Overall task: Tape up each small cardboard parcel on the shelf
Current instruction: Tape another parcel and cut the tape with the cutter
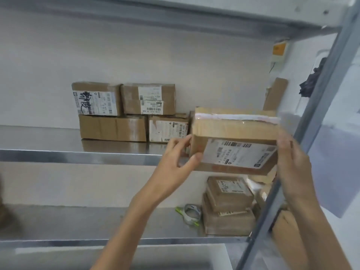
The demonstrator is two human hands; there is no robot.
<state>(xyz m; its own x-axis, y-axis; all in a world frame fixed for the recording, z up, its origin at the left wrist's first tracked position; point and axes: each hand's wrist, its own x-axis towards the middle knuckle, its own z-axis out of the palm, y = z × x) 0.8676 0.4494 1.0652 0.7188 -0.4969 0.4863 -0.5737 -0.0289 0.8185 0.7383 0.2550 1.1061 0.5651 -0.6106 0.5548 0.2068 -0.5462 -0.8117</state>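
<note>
Left hand (178, 156) pinches the left end of the held parcel (233, 131), thumb on the near face and fingers curled round the far side. Right hand (294, 164) presses straight fingers flat against the right end, though that end is blurred. The parcel is off the shelving, held at the near edge of the upper shelf (58, 152), close beside the upright post (311, 123). It tips toward the viewer, so the label (239, 154) faces near and down. Its long axis runs left to right, one hand at each end. A tape strip (237, 116) runs along the top seam, so this one looks sealed on that face. Four stacked parcels (124, 112) sit far and left of the grip on the upper shelf, the nearest just beyond the left hand. The tape dispenser (190, 213) lies on the lower shelf (78, 227), below the parcel's left end and beside the lower stack (228, 207). The left hand is nearer both the stack and the dispenser. Setting down probably means moving the parcel away and leftward, long axis unchanged.
</note>
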